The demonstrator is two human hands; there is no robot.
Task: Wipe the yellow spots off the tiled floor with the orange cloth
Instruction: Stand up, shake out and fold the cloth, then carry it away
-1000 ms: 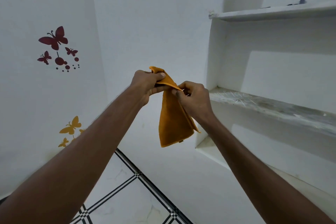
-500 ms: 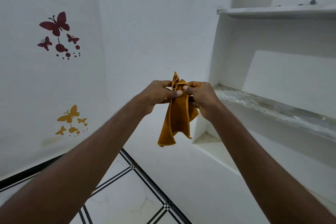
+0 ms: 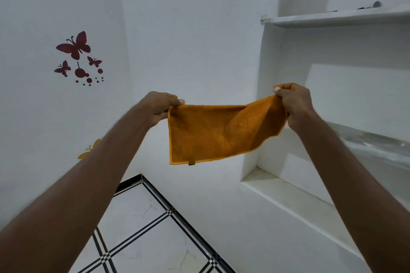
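The cloth [image 3: 217,133], bunched and hanging narrow at mid-frame half a second ago, is now spread wide across the centre of the frame. The left hand [image 3: 160,106] and right hand [image 3: 292,104], then touching at the fold, have drawn well apart, each pinching an upper corner; the right one sits higher, toward the right of the frame. A small tab [image 3: 191,163] now shows on the cloth's lower edge. More floor [image 3: 142,224] shows at the bottom.
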